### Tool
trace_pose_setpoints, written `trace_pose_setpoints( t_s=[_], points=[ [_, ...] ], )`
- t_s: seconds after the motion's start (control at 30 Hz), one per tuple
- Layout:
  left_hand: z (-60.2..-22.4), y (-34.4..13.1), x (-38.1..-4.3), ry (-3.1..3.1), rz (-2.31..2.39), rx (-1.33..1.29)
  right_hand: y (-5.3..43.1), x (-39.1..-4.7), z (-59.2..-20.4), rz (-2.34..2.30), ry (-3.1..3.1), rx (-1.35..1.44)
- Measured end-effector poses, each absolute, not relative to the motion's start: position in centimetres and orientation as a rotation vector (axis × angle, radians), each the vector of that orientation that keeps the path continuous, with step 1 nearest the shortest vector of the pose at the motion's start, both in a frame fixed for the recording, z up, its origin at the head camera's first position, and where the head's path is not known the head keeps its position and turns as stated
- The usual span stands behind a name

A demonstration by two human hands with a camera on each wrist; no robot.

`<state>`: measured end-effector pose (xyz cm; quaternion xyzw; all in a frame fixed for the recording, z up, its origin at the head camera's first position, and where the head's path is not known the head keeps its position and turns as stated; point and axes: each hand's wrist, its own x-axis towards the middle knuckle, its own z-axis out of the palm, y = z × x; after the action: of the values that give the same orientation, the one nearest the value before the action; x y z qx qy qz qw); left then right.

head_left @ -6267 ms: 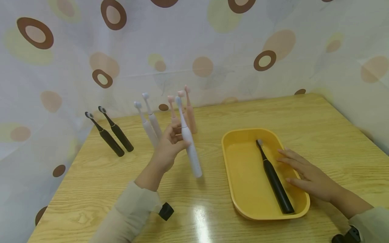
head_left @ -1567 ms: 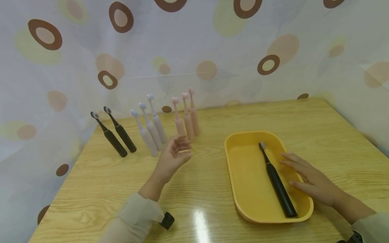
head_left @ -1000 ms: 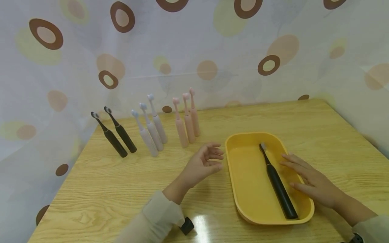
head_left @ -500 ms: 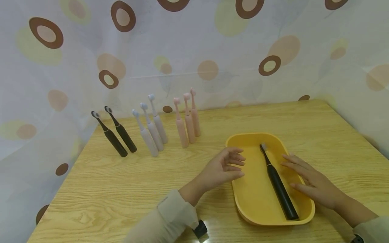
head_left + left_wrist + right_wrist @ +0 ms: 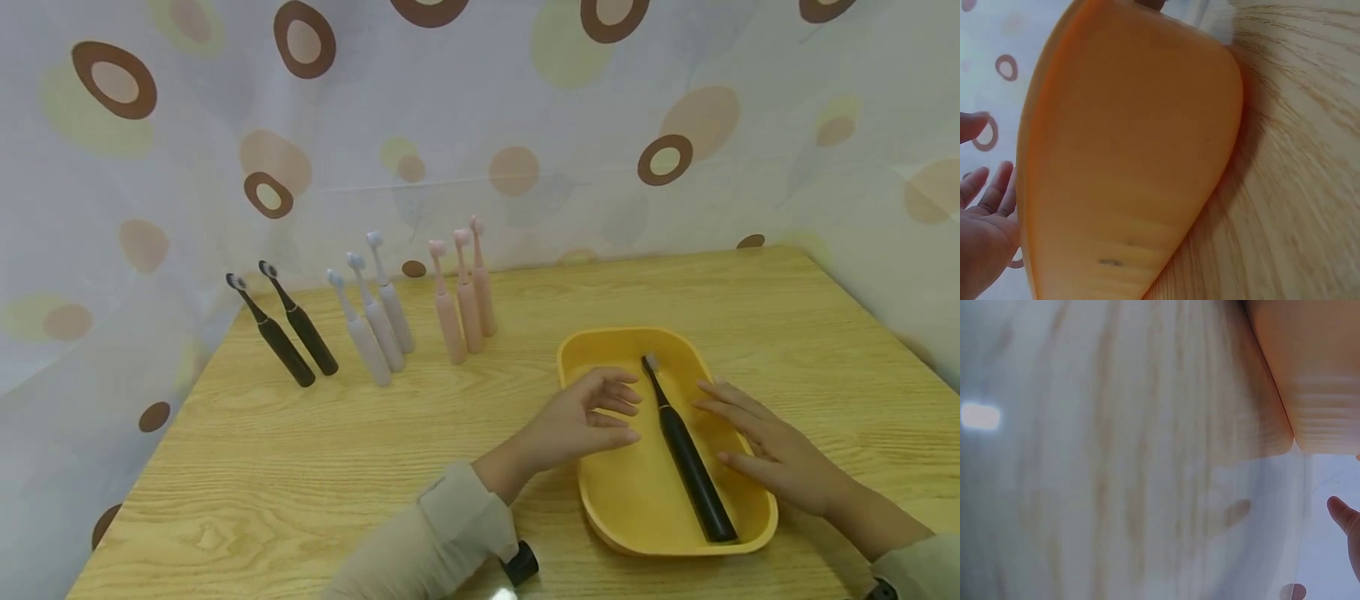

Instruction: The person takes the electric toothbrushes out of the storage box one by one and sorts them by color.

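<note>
A black electric toothbrush [image 5: 686, 462] lies lengthwise in the yellow tray [image 5: 609, 527]. My left hand [image 5: 577, 423] is over the tray's left side, its fingers loosely bent, with nothing in it. Bare tray floor separates its fingertips from the toothbrush. At the tray's right rim, the spread fingers of my right hand [image 5: 780, 454] reach over the edge, holding nothing. In the left wrist view, the tray's outer wall [image 5: 1129, 137] hides the toothbrush. Part of the tray [image 5: 1322, 381] and a fingertip [image 5: 1341, 509] appear in the right wrist view.
On the wooden table, two black electric toothbrushes [image 5: 285, 350] stand at the far left. Three white ones [image 5: 384, 333] are in a row beside them, then three pink ones [image 5: 467, 317]. A patterned curtain [image 5: 450, 108] hangs behind the table.
A white toothbrush formerly in my left hand now stands with the other white ones. Since then, my left hand has moved right, from near the pink toothbrushes to over the tray. My right hand stays put.
</note>
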<state>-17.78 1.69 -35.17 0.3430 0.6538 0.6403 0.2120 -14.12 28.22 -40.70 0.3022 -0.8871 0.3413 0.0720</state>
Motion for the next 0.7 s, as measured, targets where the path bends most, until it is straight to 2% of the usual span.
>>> trace_pose_setpoints(
  t_s=[0.7],
  points=[
    [-37.6, 5.7, -21.2, 2.081, 1.314, 0.792, 29.1, -14.7, -40.0, 0.861, -2.734, 0.955]
  ],
)
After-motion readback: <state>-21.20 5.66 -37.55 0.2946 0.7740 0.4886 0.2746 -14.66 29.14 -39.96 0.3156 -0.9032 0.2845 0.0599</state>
